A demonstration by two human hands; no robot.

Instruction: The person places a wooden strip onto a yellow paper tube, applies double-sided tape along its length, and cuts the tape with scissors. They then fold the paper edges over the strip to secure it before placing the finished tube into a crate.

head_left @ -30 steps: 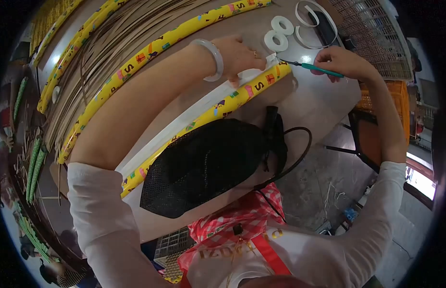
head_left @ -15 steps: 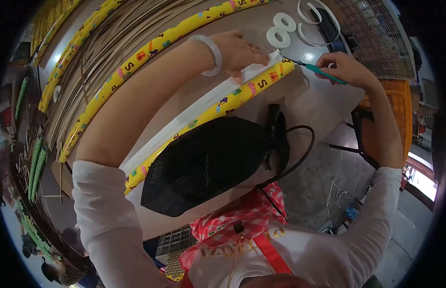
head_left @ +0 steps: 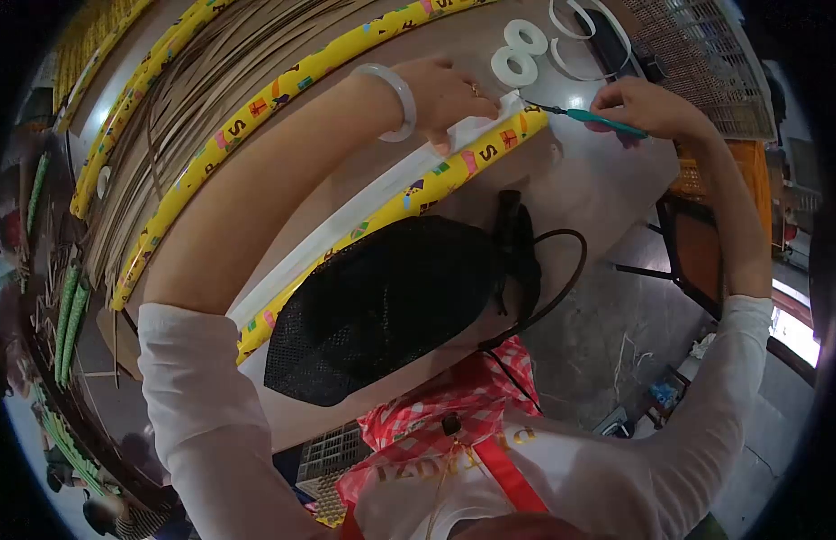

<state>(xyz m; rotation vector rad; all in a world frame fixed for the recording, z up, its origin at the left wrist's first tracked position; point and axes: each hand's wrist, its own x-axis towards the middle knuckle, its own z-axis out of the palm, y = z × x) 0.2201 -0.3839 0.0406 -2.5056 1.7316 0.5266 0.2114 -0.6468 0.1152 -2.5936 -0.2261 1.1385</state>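
Observation:
A long roll of yellow patterned wrapping paper (head_left: 454, 175) lies diagonally across the table, a white strip (head_left: 346, 220) of its edge showing along the far side. My left hand (head_left: 440, 99), with a pale bangle and a ring, rests on this white edge near the roll's right end. Its fingers are spread and hold nothing. Pinched in my right hand (head_left: 643, 110) is a slim teal-handled pointed tool (head_left: 602, 120). Its thin dark tip reaches to the roll's right end, by the paper's white corner; whether it touches cannot be made out.
Two white tape rolls (head_left: 515, 67) lie beyond the right end, near a loose white band (head_left: 562, 67). A black mesh bag (head_left: 391, 306) with a cable covers part of the roll. More yellow rolls (head_left: 283, 94) and thin brown strips (head_left: 179, 117) lie at the far left.
My right hand has shifted slightly up and left, and the tool now lies flatter, its tip at the roll's end. My left hand stays nearly in place.

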